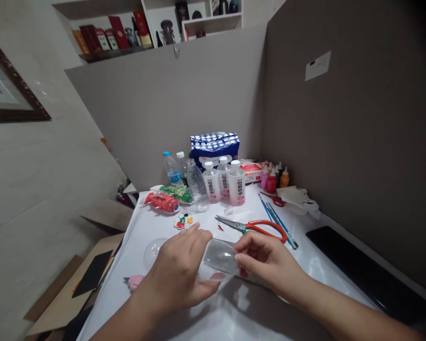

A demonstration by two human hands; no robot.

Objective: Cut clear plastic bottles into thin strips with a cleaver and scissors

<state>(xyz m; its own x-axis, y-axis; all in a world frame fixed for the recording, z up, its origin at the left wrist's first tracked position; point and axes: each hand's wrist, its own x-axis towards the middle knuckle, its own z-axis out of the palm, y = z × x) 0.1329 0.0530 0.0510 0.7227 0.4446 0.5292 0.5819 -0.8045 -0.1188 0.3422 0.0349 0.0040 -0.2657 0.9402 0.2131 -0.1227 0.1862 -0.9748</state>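
Note:
A clear plastic piece, cut and curved like part of a bottle, is held above the white-covered table. My left hand wraps round its left side, with the thumb beneath. At its right edge my right hand pinches the rim between thumb and fingers. Orange-handled scissors lie just beyond my right hand. Left of my left hand are a clear rounded plastic piece and a pink-handled tool. A paint palette with several colours sits past my left hand.
Labelled bottles and clear bottles stand at the back before a blue package. Red and green fish-shaped items lie back left. Paint bottles, brushes and tissues are right, near a black object.

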